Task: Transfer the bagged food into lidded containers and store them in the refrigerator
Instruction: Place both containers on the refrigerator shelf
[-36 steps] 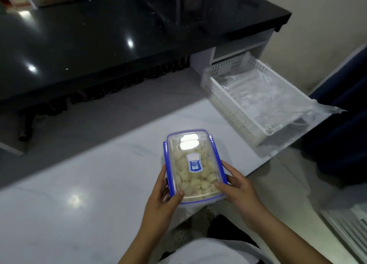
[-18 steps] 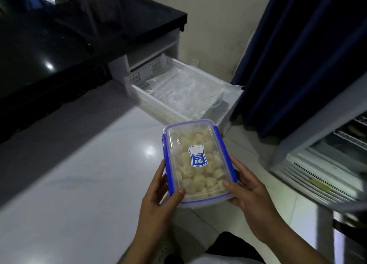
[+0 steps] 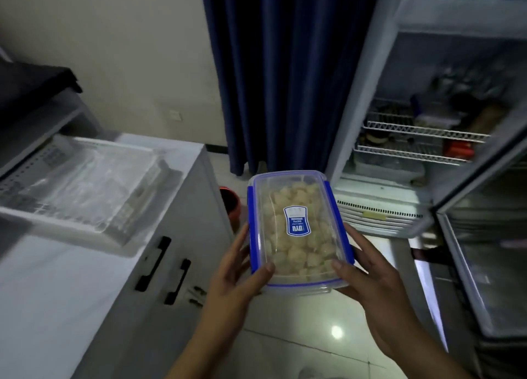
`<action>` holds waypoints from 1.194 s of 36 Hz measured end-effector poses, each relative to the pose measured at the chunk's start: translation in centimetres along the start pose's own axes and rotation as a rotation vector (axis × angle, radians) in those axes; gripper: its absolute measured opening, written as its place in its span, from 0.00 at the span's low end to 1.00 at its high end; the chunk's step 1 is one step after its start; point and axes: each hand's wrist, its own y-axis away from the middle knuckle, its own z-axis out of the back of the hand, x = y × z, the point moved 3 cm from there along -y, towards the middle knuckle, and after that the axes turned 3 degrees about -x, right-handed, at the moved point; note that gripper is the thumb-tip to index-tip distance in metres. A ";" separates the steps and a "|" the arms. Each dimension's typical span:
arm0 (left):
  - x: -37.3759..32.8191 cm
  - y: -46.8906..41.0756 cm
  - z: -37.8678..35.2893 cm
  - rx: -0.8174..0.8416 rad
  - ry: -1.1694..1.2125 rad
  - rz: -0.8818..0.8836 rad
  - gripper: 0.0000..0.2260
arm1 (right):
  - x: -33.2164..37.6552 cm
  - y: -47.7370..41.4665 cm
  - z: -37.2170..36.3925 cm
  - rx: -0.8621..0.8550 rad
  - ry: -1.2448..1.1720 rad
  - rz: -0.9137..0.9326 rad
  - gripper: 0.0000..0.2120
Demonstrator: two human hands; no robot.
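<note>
A clear lidded container (image 3: 299,230) with blue clips and a blue label is full of pale food pieces. I carry it in the air in front of me, over the floor. My left hand (image 3: 236,281) grips its near left corner, thumb on the lid. My right hand (image 3: 368,276) grips its near right corner the same way. The refrigerator (image 3: 405,139) stands at the right with its door (image 3: 484,253) swung open; wire shelves inside hold several blurred items.
A white counter cabinet (image 3: 171,207) with black handles stands at the left, bearing a white perforated basket (image 3: 85,184) lined with clear plastic. A dark blue curtain (image 3: 279,65) hangs straight ahead. A red bin (image 3: 231,204) sits on the tiled floor beside the cabinet.
My view has swung right from the counter to the open refrigerator. The container stays gripped in both hands and has moved off the counter toward the refrigerator.
</note>
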 end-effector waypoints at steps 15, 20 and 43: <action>1.5 -9.6 -18.6 0.239 -0.035 0.060 0.29 | 2.6 -5.6 16.4 -0.259 -0.103 0.018 0.29; 2.3 -15.4 -22.5 0.291 -0.042 0.081 0.29 | 2.9 -10.2 19.9 -0.320 -0.087 0.039 0.28; 3.2 -34.0 -39.3 0.338 -0.119 0.159 0.28 | 7.9 -29.6 33.4 -0.503 -0.176 -0.020 0.26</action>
